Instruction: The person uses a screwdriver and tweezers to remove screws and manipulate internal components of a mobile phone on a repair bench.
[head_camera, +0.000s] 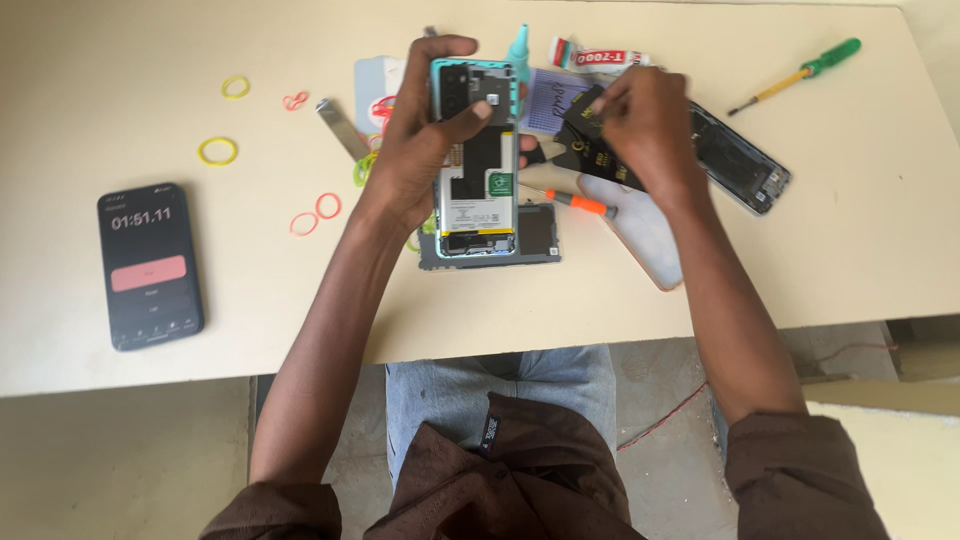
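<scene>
Two hands busy — left hand (420, 150) clamps opened phone (478, 160) upright near desk's (150, 100) far edge; right hand (645, 125) pinches black part (590, 150) — best kept steady, level.

teal-framed opened phone (478, 165), green-handled screwdriver (805, 73), yellow and red rubber bands (218, 151); cream table (120, 60)

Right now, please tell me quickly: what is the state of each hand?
Left hand: closed around the opened phone, holding it above the table.
Right hand: fingers closed on a black packet.
</scene>
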